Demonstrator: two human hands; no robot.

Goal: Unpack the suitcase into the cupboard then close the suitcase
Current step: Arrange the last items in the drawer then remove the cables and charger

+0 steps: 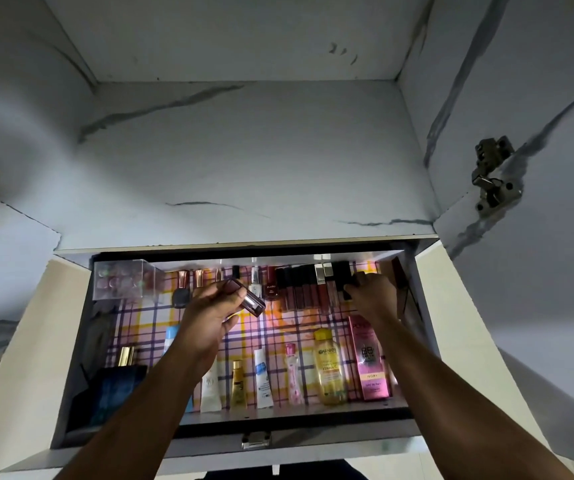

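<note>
**Hands over the open cupboard drawer**

A small dark maroon case (249,296), boxy with a shiny metal edge, was in the middle of the frame above the drawer (313,408). Its long axis ran from upper left down to lower right. The left hand (209,315) gripped it, fingers curled round its upper end and the thumb below. The drawer was lined with a smooth checked sheet (271,332) in pink, yellow and purple. The right hand (372,296), right of centre, had its fingers bent around a black tube (342,278) in a row of slim lip gloss tubes (306,289) along the back edge. A clear plastic box (123,278) stood at the drawer's upper left. Along the lower edge lay a yellow bottle (329,367) and a glossy pink carton (368,362), near each other. The marble-patterned cupboard (244,150) filled the upper frame.
</note>
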